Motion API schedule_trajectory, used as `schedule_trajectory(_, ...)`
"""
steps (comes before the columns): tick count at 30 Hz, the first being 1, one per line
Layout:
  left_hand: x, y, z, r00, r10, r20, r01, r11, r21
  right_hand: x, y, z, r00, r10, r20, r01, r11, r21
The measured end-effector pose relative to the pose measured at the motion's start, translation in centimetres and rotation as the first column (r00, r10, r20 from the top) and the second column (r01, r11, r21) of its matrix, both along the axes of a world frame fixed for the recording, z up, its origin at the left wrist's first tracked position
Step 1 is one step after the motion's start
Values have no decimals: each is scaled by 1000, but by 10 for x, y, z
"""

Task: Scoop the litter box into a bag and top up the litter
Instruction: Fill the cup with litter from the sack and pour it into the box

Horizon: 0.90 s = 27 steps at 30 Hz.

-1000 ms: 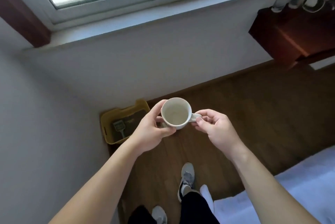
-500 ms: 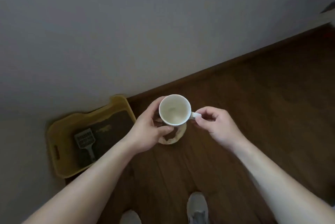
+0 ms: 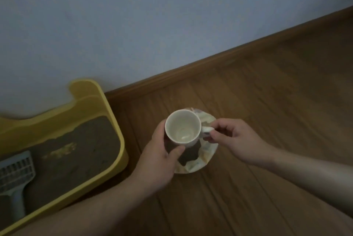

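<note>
Mug [image 3: 182,130], empty: your left hand [image 3: 160,161] wrapped its body, right hand [image 3: 235,140] pinched handle [image 3: 206,130], over open bag [image 3: 202,161]. Advised: you dipped deep, lifted level toward litter box [image 3: 114,121].

The left hand [image 3: 158,159], seen just right of the yellow plastic litter box [image 3: 89,102], and the right hand [image 3: 236,140], seen farther right of it, are shown bare. The left forearm [image 3: 95,207] and the right forearm [image 3: 305,184] are likewise shown uncovered as far as they can be seen.
</note>
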<state>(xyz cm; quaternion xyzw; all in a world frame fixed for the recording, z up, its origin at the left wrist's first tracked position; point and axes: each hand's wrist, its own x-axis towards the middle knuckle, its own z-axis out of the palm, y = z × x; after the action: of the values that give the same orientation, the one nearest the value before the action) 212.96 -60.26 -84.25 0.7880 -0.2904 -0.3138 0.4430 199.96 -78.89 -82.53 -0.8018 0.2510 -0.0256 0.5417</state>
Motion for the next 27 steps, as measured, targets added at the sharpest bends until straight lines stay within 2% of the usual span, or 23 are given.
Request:
schedule_trajectory(2,2,1,-16,997,5,74,-6,1000,12,-1,4,-17,1000,-11,-12,11,1000,29)
schedule_trajectory(4,2,3,-27,978,-8,211,-4,998,56,-3,12,-30,998,-53,-41,56,996,69)
schedule_trajectory(6,-1,10,-33,944,-8,330,-48,986,161,-4,16,-33,994,-79,-78,85,993,80)
schedule_trajectory(7,-1,14,-36,939,-5,343,-75,972,221,-5,15,-32,993,-75,-93,82,994,75)
schedule_trajectory(9,2,19,-38,968,34,248,-107,953,285,-4,10,-26,991,-44,-125,50,998,45)
schedule_trajectory(12,12,19,-43,993,89,76,-105,965,242,1,2,-25,988,-33,-151,34,999,8)
schedule_trajectory(15,13,16,-46,995,97,25,-100,971,219,6,-4,-28,991,-49,-125,54,998,40)
schedule_trajectory(21,14,24,-49,990,129,-47,-121,982,145,12,-2,-30,990,-9,-139,8,1000,-8)
schedule_trajectory(24,14,27,-52,990,123,-66,-114,985,126,14,3,-30,986,55,-160,-83,981,-178)
schedule_trajectory(27,16,31,-56,993,91,-75,-83,992,94,17,13,-35,962,169,-213,-241,892,-382)
